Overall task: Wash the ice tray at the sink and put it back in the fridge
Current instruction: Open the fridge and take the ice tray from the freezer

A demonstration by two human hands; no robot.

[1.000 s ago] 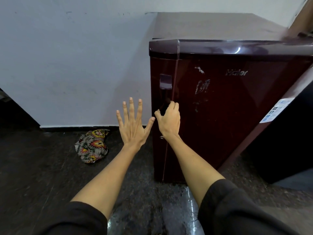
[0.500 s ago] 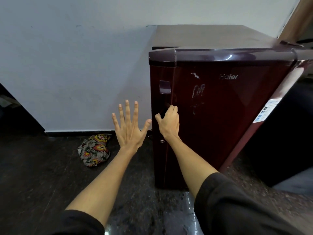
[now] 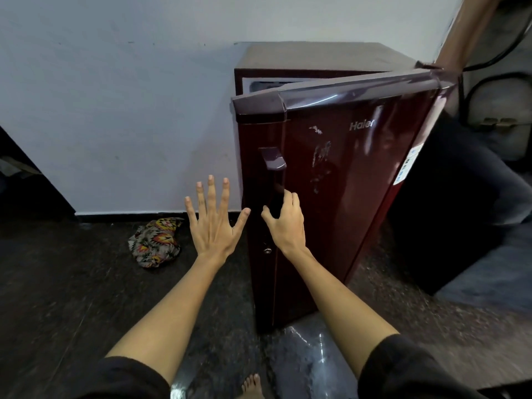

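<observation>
A small maroon fridge (image 3: 325, 61) stands on the floor against the white wall. Its glossy door (image 3: 345, 197) stands ajar, with a strip of pale interior showing above the door's top edge. My right hand (image 3: 285, 223) curls its fingers round the dark vertical door handle (image 3: 273, 180) at the door's left side. My left hand (image 3: 214, 223) hangs in the air just left of the door, fingers spread wide, touching nothing. The ice tray and the sink are not in view.
A crumpled patterned cloth (image 3: 155, 243) lies on the dark floor by the wall, left of the fridge. A dark block (image 3: 449, 214) stands close on the fridge's right. My bare foot (image 3: 252, 387) shows at the bottom edge. A wet shiny patch lies before the fridge.
The fridge door has swung out from shut to ajar, pulled by my right hand on the handle. My left hand stayed spread beside it.
</observation>
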